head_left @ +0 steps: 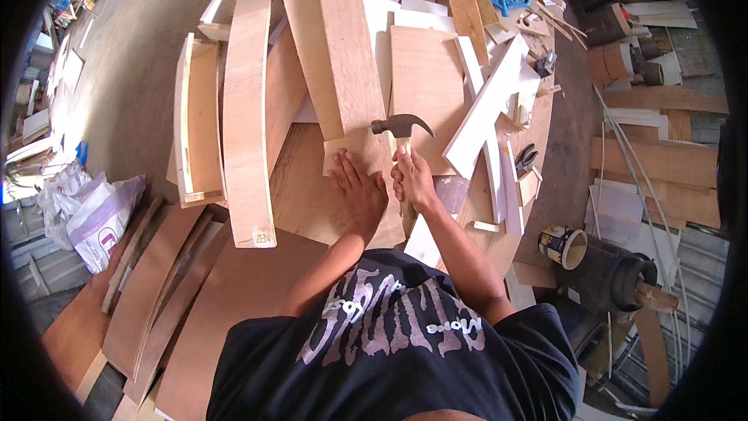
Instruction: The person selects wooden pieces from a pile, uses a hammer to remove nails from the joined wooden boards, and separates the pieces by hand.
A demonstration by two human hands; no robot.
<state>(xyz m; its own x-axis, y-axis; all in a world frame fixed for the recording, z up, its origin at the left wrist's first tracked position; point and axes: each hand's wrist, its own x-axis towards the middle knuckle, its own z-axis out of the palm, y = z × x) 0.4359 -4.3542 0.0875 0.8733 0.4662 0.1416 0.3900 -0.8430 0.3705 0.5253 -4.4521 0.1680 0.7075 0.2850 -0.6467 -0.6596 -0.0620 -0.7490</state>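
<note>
My right hand [413, 179] is wrapped round the light handle of a claw hammer [402, 125]. The dark hammer head is raised over a long plywood trough [352, 70], its claw pointing right. My left hand [360, 193] lies on the near end of that trough, fingers stretched out and slightly apart. Its fingertips touch a small pale wood block [333, 157] at the trough's end. Whether a nail stands under the fingers cannot be made out. The trough rests on a wooden worktable [300, 164], running away from me.
Left of the trough lie a long plywood board [248, 93] and an open wooden box frame [204, 121]. White strips [487, 109], pliers [527, 157] and offcuts crowd the right. Brown panels [234, 296] lean at lower left. A paint can [562, 247] stands off the right side.
</note>
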